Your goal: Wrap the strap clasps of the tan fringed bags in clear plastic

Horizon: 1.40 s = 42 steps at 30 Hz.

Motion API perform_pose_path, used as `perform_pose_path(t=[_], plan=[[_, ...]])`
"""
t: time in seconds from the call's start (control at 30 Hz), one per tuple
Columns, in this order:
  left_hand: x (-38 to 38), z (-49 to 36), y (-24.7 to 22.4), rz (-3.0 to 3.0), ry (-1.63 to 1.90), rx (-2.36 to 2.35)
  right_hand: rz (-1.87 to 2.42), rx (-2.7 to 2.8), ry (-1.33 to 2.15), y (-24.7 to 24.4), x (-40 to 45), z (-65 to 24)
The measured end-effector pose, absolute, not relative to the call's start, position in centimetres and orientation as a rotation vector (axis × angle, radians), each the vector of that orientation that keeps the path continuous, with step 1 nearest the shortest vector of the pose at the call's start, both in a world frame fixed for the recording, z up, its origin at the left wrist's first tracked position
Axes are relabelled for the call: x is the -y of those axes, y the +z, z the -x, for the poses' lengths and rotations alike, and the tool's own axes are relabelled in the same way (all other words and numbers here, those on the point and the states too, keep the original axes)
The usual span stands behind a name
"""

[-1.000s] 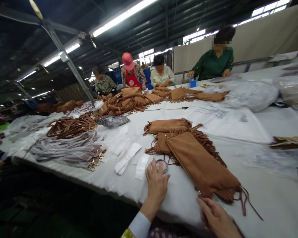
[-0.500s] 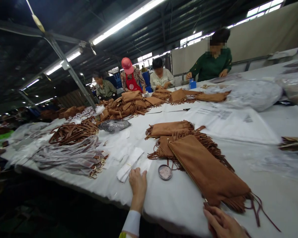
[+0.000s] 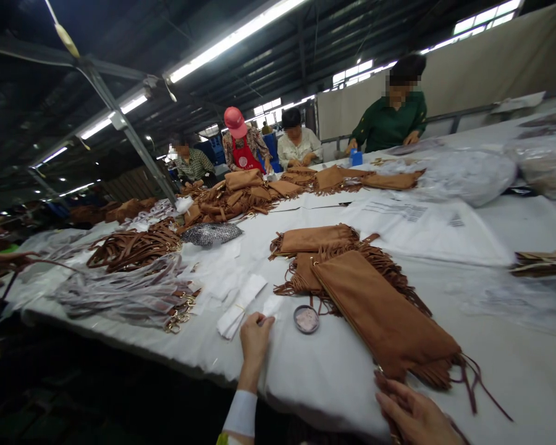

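My left hand (image 3: 254, 339) is closed in a pinch just above the white tabletop. What its fingertips hold, if anything, is too small to make out. Right by it lie a banded stack of white paper slips (image 3: 241, 307) and a loose white slip (image 3: 272, 304). A round dish with pinkish contents (image 3: 306, 319) sits to the right of that hand. At the lower right my right hand (image 3: 417, 413) is closed around a brown strap (image 3: 391, 426), at the near corner of a brown fringed bag (image 3: 382, 315). Its fingers partly hide the strap.
More fringed bags (image 3: 317, 238) lie behind this one. To the left are plastic-wrapped straps (image 3: 120, 293), bare brown straps (image 3: 134, 247) and a black-and-white speckled pouch (image 3: 212, 233). A bag pile (image 3: 241, 196) and several co-workers are across the table. Another person's hand (image 3: 9, 258) reaches in at far left.
My left hand's fingers have gone from lying flat beside the slips to a raised pinch. My right hand stays at the bag's corner. At far left another person's hand has come in with a strap.
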<state>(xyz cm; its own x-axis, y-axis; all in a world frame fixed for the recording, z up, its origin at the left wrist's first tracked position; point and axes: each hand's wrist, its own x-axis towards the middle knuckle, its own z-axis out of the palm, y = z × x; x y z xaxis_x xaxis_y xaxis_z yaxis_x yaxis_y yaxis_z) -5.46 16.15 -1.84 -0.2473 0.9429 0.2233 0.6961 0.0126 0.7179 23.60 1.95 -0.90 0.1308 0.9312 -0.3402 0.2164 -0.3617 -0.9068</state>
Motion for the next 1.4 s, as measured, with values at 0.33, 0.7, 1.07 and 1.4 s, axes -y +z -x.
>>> perform_pose_path(t=[0.33,0.7,1.07,1.4], plan=[[-17.8,6.2,-1.5,-1.553,1.182,-1.929,1.72,1.216,1.154,-0.5,-1.8,-24.0],[-21.4,5.7,-1.4,-1.304,1.276,-1.679,1.747,1.177,1.138,-0.2,-1.6,-23.5],[-19.7,7.1,2.5,-0.966,1.391,-1.331,1.753,1.215,1.082,-0.2,-1.6,-23.7],[-8.2,-4.8,1.5,-0.739,0.923,-0.935,1.431,0.909,1.581,-0.1,-1.3,-24.3]])
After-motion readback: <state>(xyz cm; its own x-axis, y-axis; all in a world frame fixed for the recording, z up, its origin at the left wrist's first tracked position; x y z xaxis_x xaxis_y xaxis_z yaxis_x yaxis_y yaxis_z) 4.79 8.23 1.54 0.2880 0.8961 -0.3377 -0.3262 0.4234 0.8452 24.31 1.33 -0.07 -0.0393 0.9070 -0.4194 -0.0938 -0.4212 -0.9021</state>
